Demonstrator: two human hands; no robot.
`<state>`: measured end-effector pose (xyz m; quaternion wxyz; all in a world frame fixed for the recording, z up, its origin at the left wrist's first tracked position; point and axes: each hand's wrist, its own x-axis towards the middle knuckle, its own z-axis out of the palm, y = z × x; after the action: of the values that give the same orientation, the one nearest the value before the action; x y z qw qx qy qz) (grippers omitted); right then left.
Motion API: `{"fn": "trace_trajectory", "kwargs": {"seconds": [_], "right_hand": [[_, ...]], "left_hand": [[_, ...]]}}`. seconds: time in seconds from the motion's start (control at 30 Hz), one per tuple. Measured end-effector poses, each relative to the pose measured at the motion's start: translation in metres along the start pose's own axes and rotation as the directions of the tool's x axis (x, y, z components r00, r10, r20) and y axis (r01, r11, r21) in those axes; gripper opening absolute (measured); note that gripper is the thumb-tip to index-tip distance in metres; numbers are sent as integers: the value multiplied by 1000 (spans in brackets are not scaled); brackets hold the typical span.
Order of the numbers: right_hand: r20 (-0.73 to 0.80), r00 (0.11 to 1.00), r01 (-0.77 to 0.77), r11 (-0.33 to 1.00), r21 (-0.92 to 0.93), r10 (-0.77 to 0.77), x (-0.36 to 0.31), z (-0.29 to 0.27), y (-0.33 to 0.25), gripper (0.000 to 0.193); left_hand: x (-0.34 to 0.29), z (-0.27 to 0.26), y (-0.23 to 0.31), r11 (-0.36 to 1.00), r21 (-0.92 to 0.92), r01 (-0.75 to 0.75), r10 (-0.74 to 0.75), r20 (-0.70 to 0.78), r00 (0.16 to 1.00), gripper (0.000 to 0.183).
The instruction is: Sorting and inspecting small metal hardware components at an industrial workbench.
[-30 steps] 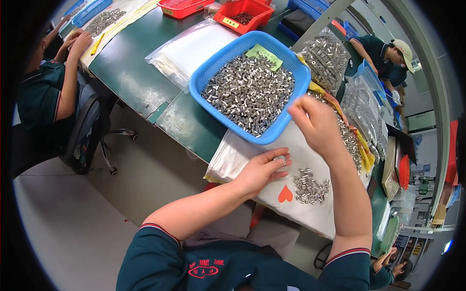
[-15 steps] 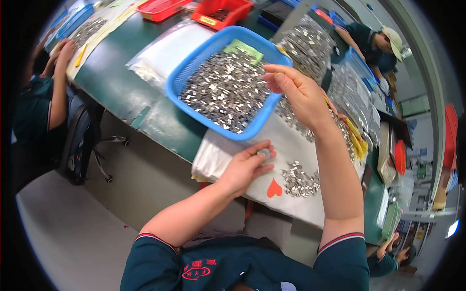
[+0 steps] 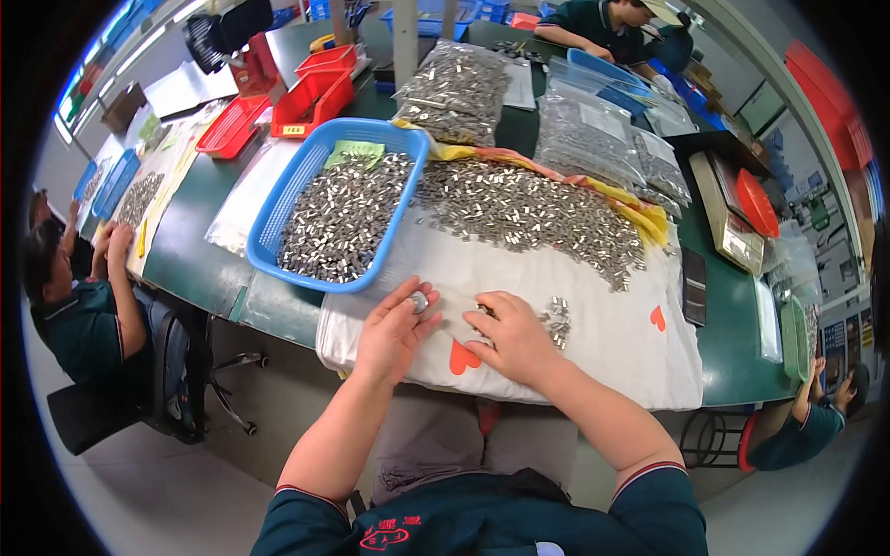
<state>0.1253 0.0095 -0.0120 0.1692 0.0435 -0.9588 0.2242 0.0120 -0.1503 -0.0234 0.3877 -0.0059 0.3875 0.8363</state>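
Over a white cloth (image 3: 593, 343) spread across a green worktable (image 3: 185, 250), left hand (image 3: 394, 332) raised slightly off the fabric, thumb and fingertips closed on one small metal part (image 3: 419, 301), seemingly lifted apart from the rest for a closer look. Just right of that pinch, right hand (image 3: 512, 338) pressed palm-down on the cloth, fingers curled over a few loose parts beneath them; whether anything is actually gripped there, impossible to tell. Just beyond the right fingertips, a small cluster of parts (image 3: 556, 320), set apart from the bulk, likely to keep a working batch within easy reach. Farther out from both hands, a broad heap of parts (image 3: 528, 213) spilled along the far side of the cloth, backed by a yellow sheet (image 3: 640, 218). Up and to the left of the pinch, a blue plastic basket (image 3: 278, 208) filled with more of the same pieces and carrying a green slip (image 3: 357, 153), parked close enough for the left hand to reach. Held part: short, silvery, bright under the room light, too small for any finer detail. Red heart prints (image 3: 464, 360) on the cloth, near the wrists. Beyond the heap, clear bags of metal parts (image 3: 603, 139), red trays (image 3: 315, 93) and a weighing scale (image 3: 728, 218) at the right. Co-workers seated at the table's left end (image 3: 83, 315) and far side (image 3: 603, 28), hands on their own stock.
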Motion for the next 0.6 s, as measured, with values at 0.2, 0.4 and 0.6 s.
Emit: {"fn": "trace_trajectory", "kwargs": {"seconds": [0.2,0.4,0.6], "right_hand": [[-39,991,131,991,1,-131,-12,1,19,27],[37,986,164,986,39,-165,-14,-6,26,26],[-85,976,198,980,-13,-198,-16,-1,18,21]], "left_hand": [[1,5,-4,994,78,-80,82,-23,996,34],[5,9,-3,983,153,-100,111,-65,992,34],[5,7,-4,983,149,-109,119,-59,991,33]]}}
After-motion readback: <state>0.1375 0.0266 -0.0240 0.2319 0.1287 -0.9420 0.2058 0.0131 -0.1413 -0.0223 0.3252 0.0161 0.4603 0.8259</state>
